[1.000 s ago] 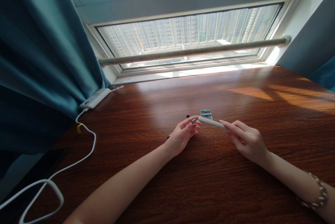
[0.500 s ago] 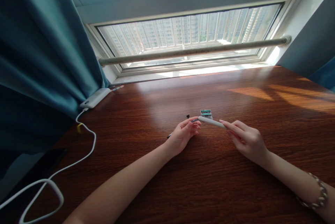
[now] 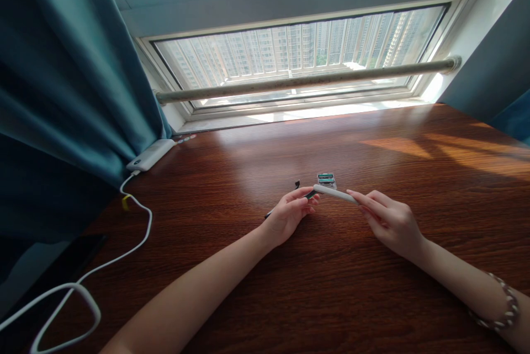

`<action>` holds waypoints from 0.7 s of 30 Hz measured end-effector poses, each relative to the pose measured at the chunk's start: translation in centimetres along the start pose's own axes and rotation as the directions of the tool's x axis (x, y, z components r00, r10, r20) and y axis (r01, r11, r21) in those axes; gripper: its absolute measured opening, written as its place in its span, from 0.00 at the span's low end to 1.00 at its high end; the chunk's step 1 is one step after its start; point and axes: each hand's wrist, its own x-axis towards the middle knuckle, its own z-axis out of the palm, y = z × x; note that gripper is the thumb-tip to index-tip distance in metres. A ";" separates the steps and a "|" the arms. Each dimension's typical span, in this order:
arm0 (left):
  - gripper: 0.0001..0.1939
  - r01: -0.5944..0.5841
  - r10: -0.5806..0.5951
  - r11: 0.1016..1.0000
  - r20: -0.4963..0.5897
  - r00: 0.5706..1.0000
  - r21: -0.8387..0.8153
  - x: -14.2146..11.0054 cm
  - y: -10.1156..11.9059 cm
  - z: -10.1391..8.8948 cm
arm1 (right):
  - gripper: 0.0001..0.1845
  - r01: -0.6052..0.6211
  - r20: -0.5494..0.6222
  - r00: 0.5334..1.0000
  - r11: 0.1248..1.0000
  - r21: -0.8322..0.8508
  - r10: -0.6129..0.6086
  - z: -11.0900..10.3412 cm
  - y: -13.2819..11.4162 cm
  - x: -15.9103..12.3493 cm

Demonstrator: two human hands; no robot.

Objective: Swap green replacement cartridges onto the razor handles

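My left hand [image 3: 290, 213] pinches a thin dark refill rod [image 3: 308, 194], whose rear end sticks out behind the hand near the wrist. My right hand [image 3: 387, 218] grips a white pen barrel [image 3: 335, 194] pointing left. The rod's tip meets the open end of the barrel between both hands, just above the wooden table [image 3: 323, 288]. A small clear case with green parts [image 3: 326, 179] lies just beyond the barrel. A tiny black piece [image 3: 297, 183] sits on the table left of the case.
A white power bank [image 3: 149, 155] lies at the table's back left by the teal curtain [image 3: 62, 83], with a white cable [image 3: 128, 232] looping toward the near left edge. A dark flat device [image 3: 53, 276] lies at the left. A window with a rail [image 3: 306, 80] spans the back.
My left hand has edged the dark rod slightly toward the barrel's open end. My right hand and the barrel stay where they were.
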 end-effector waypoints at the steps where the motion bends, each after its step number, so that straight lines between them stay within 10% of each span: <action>1: 0.13 0.001 -0.001 1.000 0.002 1.000 -0.003 0.0 0.0 0.0 | 0.23 0.000 0.002 1.000 1.000 -0.002 0.000 0.0 0.0 0.0; 11: 0.18 0.020 -0.020 1.000 0.055 0.998 0.007 0.0 0.2 0.4 | 0.24 -0.014 -0.112 0.993 0.997 0.076 0.023 0.1 0.0 -0.1; 21: 0.21 0.069 -0.066 0.997 0.071 0.995 -0.041 0.0 -0.2 0.1 | 0.28 0.099 0.031 0.994 0.989 0.113 -0.104 0.0 0.1 -0.2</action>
